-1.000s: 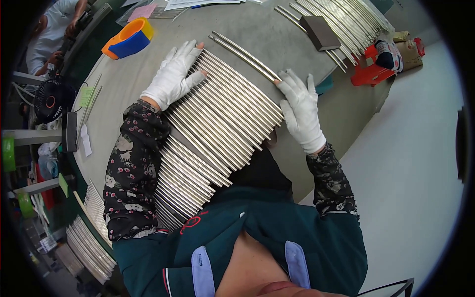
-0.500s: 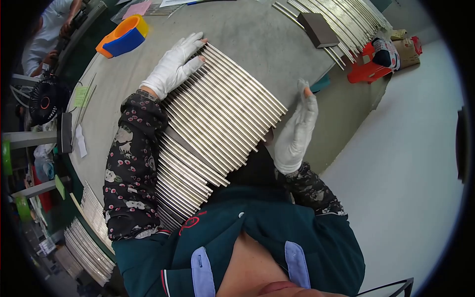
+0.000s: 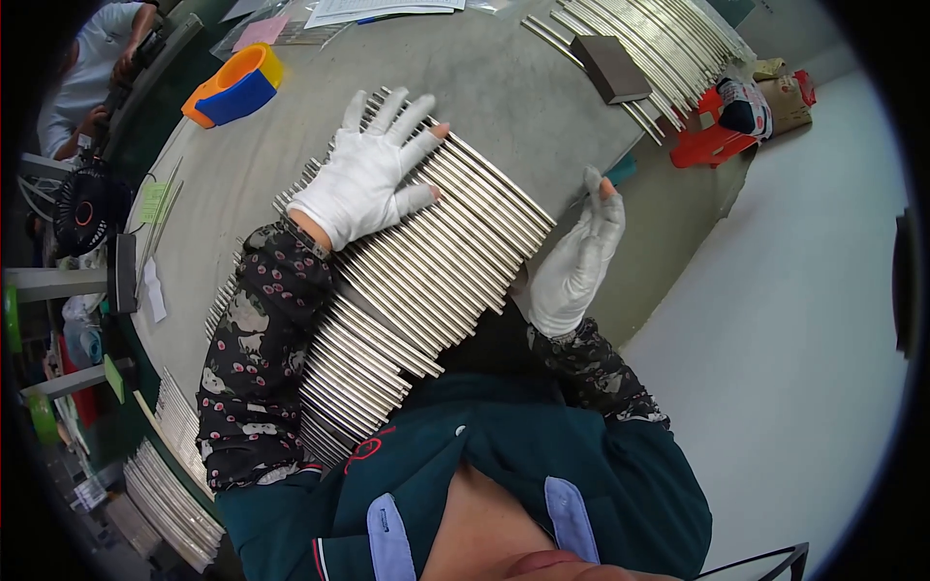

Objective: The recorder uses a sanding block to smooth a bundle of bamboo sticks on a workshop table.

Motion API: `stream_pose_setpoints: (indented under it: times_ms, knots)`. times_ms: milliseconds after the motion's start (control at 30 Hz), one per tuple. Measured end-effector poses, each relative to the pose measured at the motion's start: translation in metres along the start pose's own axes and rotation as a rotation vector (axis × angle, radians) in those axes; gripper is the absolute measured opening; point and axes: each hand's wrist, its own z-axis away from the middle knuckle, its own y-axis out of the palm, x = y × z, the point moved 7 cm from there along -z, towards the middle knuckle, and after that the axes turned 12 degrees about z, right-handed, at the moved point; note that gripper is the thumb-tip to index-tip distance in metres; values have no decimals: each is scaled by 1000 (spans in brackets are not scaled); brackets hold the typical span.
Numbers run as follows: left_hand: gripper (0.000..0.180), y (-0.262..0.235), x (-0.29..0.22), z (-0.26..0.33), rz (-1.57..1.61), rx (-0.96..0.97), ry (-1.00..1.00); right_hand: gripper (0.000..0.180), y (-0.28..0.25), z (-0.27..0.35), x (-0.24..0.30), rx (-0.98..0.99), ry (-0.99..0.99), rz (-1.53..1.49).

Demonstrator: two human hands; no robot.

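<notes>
We're over a grey tabletop point(image 3: 504, 87), papers point(image 3: 378, 10) at its far edge. An orange-and-blue tape dispenser point(image 3: 235, 85) sits far left, a dark block point(image 3: 608, 68) far right. Pale floor point(image 3: 804, 320) runs along our right; a small black fan point(image 3: 82, 208) stands left.

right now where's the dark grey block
In the head view the dark grey block lies at the far right of the grey table, resting against a row of metal rods, beyond the right hand.
</notes>
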Motion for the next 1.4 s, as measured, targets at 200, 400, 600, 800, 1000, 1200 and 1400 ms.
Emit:
stream_pose_setpoints:
  times_ms: [200, 400, 600, 800, 1000, 1200, 1400]
  knots:
    - [71, 4, -20, -16, 10, 29, 68, 50, -28, -17, -14, 32, 67, 132]
    - [69, 9, -22, -35, 9, 0, 74, 44, -46, -32, -19, 52, 55, 242]
    - [66, 11, -19, -46, 15, 9, 30, 44, -47, -88, -24, 75, -52, 527]
    - [61, 14, -20, -60, 7, -9, 25, 64, 3, -162, -31, 192, -477, 1214]
    - [58, 13, -19, -65, 3, -3, 23, 70, 24, -178, -83, 389, -362, 1692]
    - [59, 14, -20, -71, 4, 5, 18, 49, 6, -164, -35, 289, -449, 1430]
    - [59, 16, -19, -73, 8, 0, 28, 60, -16, -46, 56, 629, -443, 834]
